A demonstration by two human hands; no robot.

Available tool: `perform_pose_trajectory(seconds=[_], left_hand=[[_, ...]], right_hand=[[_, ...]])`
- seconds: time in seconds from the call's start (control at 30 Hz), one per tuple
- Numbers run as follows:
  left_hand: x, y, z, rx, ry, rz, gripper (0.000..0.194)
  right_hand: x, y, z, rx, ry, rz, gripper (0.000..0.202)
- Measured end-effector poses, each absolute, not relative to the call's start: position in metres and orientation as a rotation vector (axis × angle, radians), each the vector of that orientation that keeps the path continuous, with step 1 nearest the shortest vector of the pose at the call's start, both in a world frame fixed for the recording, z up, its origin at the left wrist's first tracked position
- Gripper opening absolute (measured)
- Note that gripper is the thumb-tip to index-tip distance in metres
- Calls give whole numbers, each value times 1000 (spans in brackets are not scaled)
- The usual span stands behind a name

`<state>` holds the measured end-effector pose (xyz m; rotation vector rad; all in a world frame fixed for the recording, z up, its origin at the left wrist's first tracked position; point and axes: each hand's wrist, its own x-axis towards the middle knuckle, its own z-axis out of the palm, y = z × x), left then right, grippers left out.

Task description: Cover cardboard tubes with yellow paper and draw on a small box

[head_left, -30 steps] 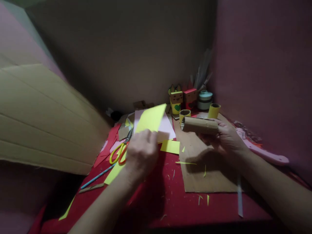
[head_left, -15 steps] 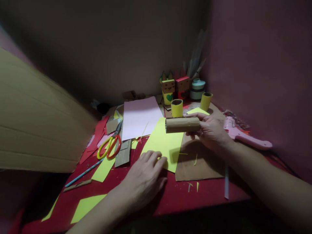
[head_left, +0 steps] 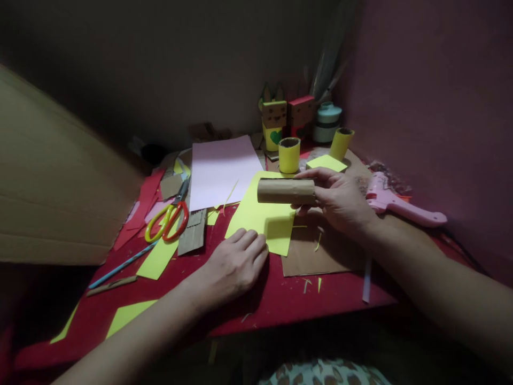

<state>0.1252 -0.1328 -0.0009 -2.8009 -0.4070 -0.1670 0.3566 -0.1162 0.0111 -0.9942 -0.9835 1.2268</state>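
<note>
Two hands: the right hand [head_left: 347, 202] holds up a bare cardboard tube [head_left: 285, 191]; the left hand [head_left: 236, 262] lies low at the near-left margin of a yellow sheet [head_left: 256, 211].
Right fingers: closed around the tube's right end, thumb and fingers on either side.
Left fingers: curled, knuckles up; whether they pinch or press the sheet cannot be told.
Cardboard tube: level, lying crosswise above the sheet around the middle of the worktop [head_left: 276, 313], its shadow falling on the yellow below; its surface shows plain brown.
Yellow sheet: flat, its right side overlapping a brown board [head_left: 328, 262].
Step in hand: seemingly bringing tube and sheet together, perhaps to compare their size.
Next move: laying the tube on the paper would call for a gentle lowering, square to one side, with the left fingers steadying the sheet.
Yellow tubes: one [head_left: 289, 159] upright beyond the held tube, another [head_left: 340, 145] leaning toward the far-right corner.
Glue gun: pink [head_left: 395, 202], by the right edge, just beyond the right forearm.
Scissors: toward the left edge [head_left: 182, 191], blades pointing away, among paper scraps.
Pale sheet: flat [head_left: 222, 166], toward the far edge.
Box figures: one yellow [head_left: 274, 115], one red [head_left: 301, 112], side by side at the far edge, beside a lidded jar [head_left: 326, 125].
</note>
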Motion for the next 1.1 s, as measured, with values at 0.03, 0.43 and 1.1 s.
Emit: perform_pose_trajectory(seconds=[0.03,0.43,1.1], left_hand=[[127,-132,-1,-2793,-388,-165,23],[148,-129,-3,-2501,-442,-525,14],[180,-125,-13,-2691,-742,-972,6]], right_hand=[[355,-118,12,-1032,-995,1211,25],[348,-131,10,-1192,-1016,1142,15],[364,-145,-6,-1097,-925,1271,17]])
